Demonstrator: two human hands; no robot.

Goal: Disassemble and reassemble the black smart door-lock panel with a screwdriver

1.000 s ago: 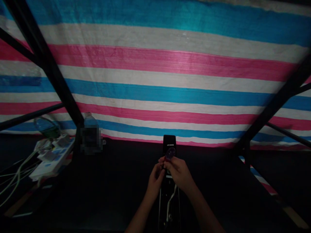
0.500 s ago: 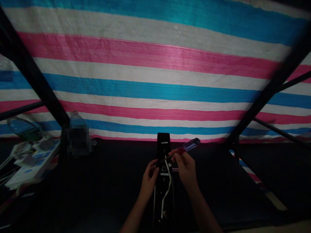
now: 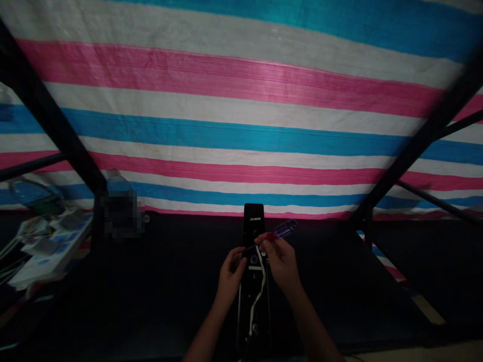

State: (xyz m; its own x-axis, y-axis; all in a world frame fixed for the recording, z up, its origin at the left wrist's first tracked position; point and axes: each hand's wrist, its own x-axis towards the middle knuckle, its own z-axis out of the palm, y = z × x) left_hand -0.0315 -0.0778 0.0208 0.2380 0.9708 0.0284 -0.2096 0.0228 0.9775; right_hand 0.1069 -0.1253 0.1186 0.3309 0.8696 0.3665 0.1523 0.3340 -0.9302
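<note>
A screwdriver with a clear purple and red handle (image 3: 286, 229) is held in the fingers of my right hand (image 3: 283, 264). Its dark shaft slants down to the left, towards the fingertips of my left hand (image 3: 229, 274). The left fingers are curled with the thumb close to the forefinger; what lies between them is too dark to make out. Below both hands lies a long narrow black device (image 3: 253, 212) with a pale label and round fittings. A white cable (image 3: 258, 296) runs along its length, starting near my right fingertips.
On the left, a white power strip (image 3: 41, 264) carries plugs and tangled cords. A clear bottle (image 3: 119, 183), partly blurred out, stands beside a black frame post (image 3: 81, 163). Another post (image 3: 400, 161) rises at the right. A striped sheet (image 3: 241, 136) hangs behind the dark tabletop (image 3: 169, 296).
My right hand and the screwdriver have moved left, closer to my left hand. The left hand stays nearly in place. The view has shifted slightly.
</note>
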